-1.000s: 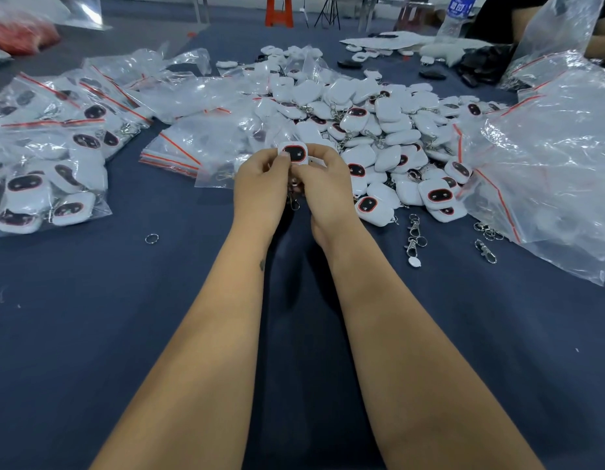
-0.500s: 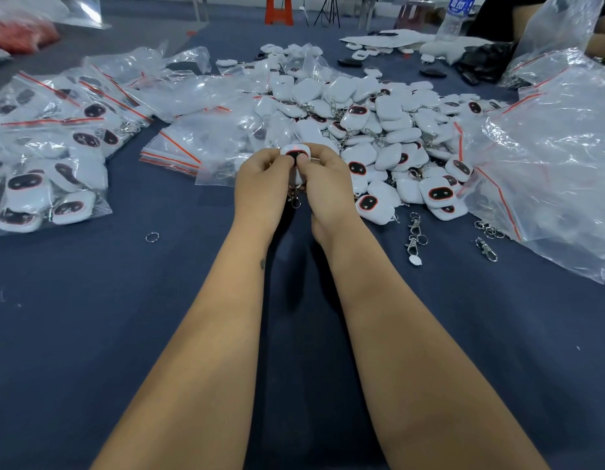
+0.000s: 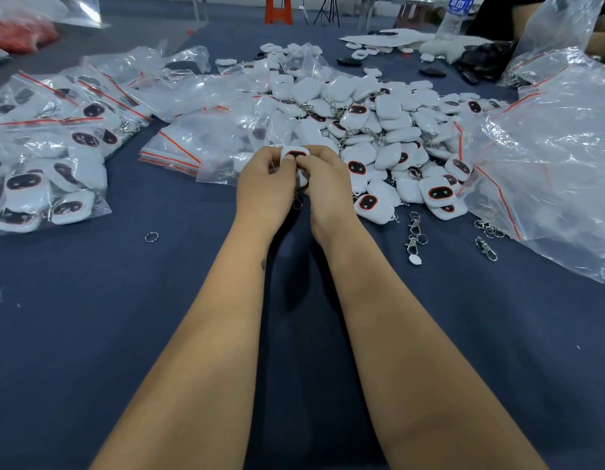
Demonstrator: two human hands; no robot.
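"While both sets of fingertips (image 3: 306,161) were curled in together, what were they clamped on?"

"One white fob (image 3: 296,153), pinched from either side by the left hand (image 3: 265,186) and the right hand (image 3: 329,188). It was held just above the blue cloth (image 3: 91,317), dark red-rimmed face turned up, at the near edge of the loose pile (image 3: 389,123). Most of its body was hidden behind the fingers."

"And the metal bit underneath?"

"A clasp (image 3: 297,203) hung down in the gap between the two palms. Whether it was hooked onto the fob I couldn't tell, because the fingers covered the joint."

"So which step was that?"

"I judged it as fitting or checking the clasp on that one piece. It was not yet bagged."

"What did the next move call for?"

"Probably one hand holding the pinch while the other let go and reached for an empty zip bag (image 3: 179,147). The stack lay just beyond the left knuckles, touching the pile. The mouth would need parting, so both hands would be busy, and I'd have watched that dangling clasp, since it could snag on the seal."

"Anything else close by?"

"Filled bags (image 3: 40,171) sat well off to the left. Spare clasps (image 3: 412,232) lay near the right forearm, a lone ring (image 3: 151,237) near the left, and a big crumpled bag (image 3: 548,164) beyond the clasps."
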